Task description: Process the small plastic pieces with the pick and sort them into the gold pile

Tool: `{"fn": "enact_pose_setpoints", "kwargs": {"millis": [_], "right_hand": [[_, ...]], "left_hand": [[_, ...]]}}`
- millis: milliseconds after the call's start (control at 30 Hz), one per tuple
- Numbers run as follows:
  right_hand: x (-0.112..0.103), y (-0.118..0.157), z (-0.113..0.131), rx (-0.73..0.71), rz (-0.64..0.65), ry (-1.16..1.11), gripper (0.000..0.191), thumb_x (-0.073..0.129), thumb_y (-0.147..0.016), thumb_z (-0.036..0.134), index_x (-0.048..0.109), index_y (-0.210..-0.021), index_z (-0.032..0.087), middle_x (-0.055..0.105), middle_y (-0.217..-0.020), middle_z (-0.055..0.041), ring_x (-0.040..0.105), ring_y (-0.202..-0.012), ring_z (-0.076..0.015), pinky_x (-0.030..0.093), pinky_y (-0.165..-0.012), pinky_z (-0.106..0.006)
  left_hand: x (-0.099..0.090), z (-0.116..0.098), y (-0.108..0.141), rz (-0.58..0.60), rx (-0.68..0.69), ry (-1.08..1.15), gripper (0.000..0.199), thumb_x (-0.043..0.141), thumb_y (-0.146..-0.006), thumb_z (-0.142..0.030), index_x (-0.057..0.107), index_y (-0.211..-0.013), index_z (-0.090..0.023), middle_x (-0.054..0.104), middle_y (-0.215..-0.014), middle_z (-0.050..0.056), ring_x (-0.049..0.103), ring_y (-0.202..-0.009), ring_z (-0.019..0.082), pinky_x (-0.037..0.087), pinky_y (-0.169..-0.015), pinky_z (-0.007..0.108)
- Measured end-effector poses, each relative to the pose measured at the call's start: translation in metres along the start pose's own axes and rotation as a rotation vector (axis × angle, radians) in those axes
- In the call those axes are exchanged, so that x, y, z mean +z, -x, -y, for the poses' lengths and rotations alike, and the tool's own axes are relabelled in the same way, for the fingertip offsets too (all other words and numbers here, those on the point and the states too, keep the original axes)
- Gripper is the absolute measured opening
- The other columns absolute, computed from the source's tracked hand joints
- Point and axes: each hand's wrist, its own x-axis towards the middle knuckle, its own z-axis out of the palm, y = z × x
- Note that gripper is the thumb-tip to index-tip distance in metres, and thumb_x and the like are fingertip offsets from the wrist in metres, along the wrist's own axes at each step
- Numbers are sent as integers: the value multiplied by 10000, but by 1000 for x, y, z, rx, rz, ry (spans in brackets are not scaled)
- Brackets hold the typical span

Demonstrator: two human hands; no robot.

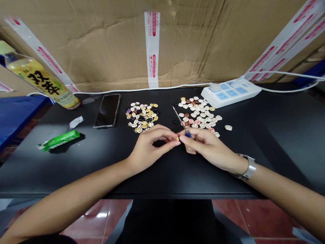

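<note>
Close over the front half of the black table, my left hand (150,147) pinches a small yellowish piece (177,139) between thumb and fingertips. My right hand (212,147) is closed around a small screwdriver (181,120) with a blue handle, its thin metal shaft pointing up and away to the left. The right thumb and fingertip meet the yellowish piece too. Just beyond the left hand lies a pile of small white, yellow and black pieces (143,117). Past the right hand is another pile of small oval pieces (202,113), mostly white, with some brown and pink.
A phone (107,110), a green wrapped packet (60,139) and a crumpled white scrap (76,122) lie on the left. A drink bottle (41,80) stands behind them. A white power strip (230,93) with a cable sits back right, before a cardboard wall (117,45).
</note>
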Motion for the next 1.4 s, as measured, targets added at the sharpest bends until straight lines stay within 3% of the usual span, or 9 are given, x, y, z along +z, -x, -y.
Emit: {"fn": "enact_pose_setpoints", "kwargs": {"millis": [133, 267, 333, 433, 567, 800, 1033, 1233, 1400], "right_hand": [[2, 3, -1, 35, 64, -178, 258, 647, -911, 423, 666, -989, 178, 376, -635, 66, 316, -546, -81, 272, -526, -269], [1, 2, -2, 47, 68, -212, 221, 671, -902, 376, 689, -964, 165, 401, -606, 69, 299, -522, -65, 233, -512, -266], [1, 2, -1, 33, 53, -200, 215, 681, -895, 372, 697, -935, 162, 421, -610, 64, 307, -523, -61, 230, -509, -263], [1, 1, 1, 2, 16, -188, 211, 690, -891, 374, 701, -926, 166, 465, -641, 49, 318, -537, -59, 238, -507, -258], [0, 0, 3, -51, -6, -214, 192, 695, -891, 360, 695, -894, 168, 539, -699, 25, 331, -548, -53, 242, -501, -248], [-2, 1, 3, -31, -26, -152, 255, 698, -882, 407, 660, -842, 157, 479, -623, 54, 323, -529, -52, 242, -491, -239], [-2, 2, 3, -19, -53, -36, 275, 705, -869, 431, 621, -820, 173, 469, -678, 51, 366, -561, -62, 265, -518, -249], [-4, 1, 6, -59, -53, -258, 249, 611, -941, 392, 636, -845, 163, 340, -606, 70, 277, -538, -69, 205, -515, -264], [-8, -1, 8, -52, -82, -285, 225, 599, -945, 346, 666, -851, 153, 348, -605, 57, 281, -548, -78, 194, -524, -273]], "left_hand": [[-1, 0, 1, -44, 237, -255, 100, 724, -841, -215, 735, -936, -186, 670, -894, 44, 656, -782, 120, 596, -723, 250], [0, 1, 4, -44, 268, -295, 92, 731, -835, -198, 740, -926, -202, 667, -902, 38, 658, -803, 120, 591, -740, 244], [2, 0, 5, -39, 190, -179, 138, 727, -834, -183, 741, -971, -194, 661, -941, 43, 662, -810, 114, 597, -755, 242], [2, -3, 4, -28, -49, 119, 235, 745, -814, -185, 720, -1046, -162, 681, -982, 57, 689, -866, 128, 602, -821, 259], [0, -6, -2, 50, -298, 344, 206, 728, -834, -198, 729, -1030, -134, 747, -915, 54, 705, -834, 122, 587, -854, 258], [0, -7, -3, 59, -308, 392, 136, 729, -830, -172, 757, -960, -146, 769, -932, 50, 710, -807, 121, 590, -788, 243], [-1, -6, -2, 88, -333, 452, 117, 692, -873, -205, 732, -957, -135, 769, -1003, 73, 725, -847, 132, 582, -754, 227], [-2, 0, -6, 67, -465, 642, 130, 700, -871, -242, 721, -938, -133, 768, -955, 64, 736, -854, 147, 564, -763, 233], [-2, 0, -8, 58, -499, 721, 119, 723, -849, -228, 728, -929, -140, 754, -963, 57, 700, -853, 125, 531, -826, 253]]}}
